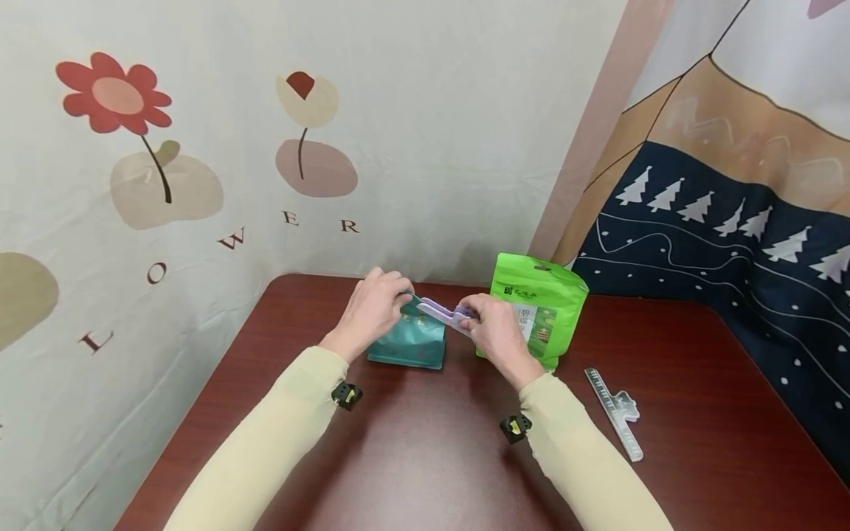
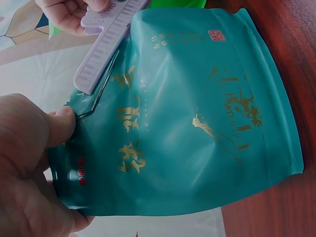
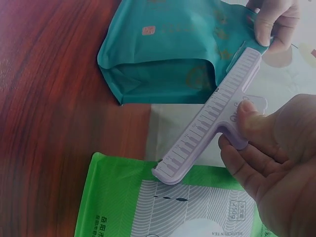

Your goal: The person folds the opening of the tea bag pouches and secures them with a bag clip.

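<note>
Teal pouch (image 1: 408, 343) was at the bench (image 1: 425, 457), left of the green pouch (image 1: 564, 295); base contact unclear. Left grip (image 1: 373, 304) pinched its top end; right grip (image 1: 496, 330) held the purple clip (image 3: 210, 116) at that edge. Judged risk: uneven catch, if the soft film buckled or the clip skewed.

Cropped by the left edge of its wrist view, the left hand (image 2: 27, 168) covers part of the teal bag (image 1: 408, 345), whose gold print is too small to read from the head camera. There, the right hand (image 1: 499, 330) hides some of the green bag (image 1: 554, 306) and part of the purple clip (image 1: 451, 318). The right wrist view cuts off the green bag below. Whether the clip's bars grip the teal bag is unclear.
</note>
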Available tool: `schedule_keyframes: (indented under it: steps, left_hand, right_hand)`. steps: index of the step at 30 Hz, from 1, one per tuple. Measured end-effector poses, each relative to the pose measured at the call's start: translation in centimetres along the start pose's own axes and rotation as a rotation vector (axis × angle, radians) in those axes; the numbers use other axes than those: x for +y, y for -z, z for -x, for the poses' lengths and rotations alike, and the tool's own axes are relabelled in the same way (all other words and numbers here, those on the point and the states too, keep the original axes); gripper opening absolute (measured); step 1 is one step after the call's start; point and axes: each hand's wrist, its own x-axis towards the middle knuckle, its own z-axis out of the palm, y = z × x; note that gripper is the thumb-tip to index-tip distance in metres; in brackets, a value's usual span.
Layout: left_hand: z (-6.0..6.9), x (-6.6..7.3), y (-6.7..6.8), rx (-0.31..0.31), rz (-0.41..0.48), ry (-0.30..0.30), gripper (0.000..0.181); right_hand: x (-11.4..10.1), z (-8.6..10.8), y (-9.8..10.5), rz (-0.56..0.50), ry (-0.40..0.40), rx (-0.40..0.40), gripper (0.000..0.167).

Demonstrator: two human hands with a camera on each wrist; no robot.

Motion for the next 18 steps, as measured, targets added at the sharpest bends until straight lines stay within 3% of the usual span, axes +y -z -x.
schedule_keyframes:
  steps: [5,12,18]
  left_hand:
    - [0.13,-0.07,-0.03,0.006,0.039,-0.005,0.008]
    - [0.19,-0.09,0.41,-0.061,0.074,0.008,0.016]
    - [0.06,-0.26,0.42,-0.037,0.061,-0.009,0.012]
  right_hand:
    - [0.09,0.13,-0.33,-0.007,-0.001,0.010,0.010]
    - [0.20,0.14,-0.24,-0.012,-0.014,0.006,0.012]
    - [0.21,0.04,-0.26,-0.024,-0.006,0.020,0.011]
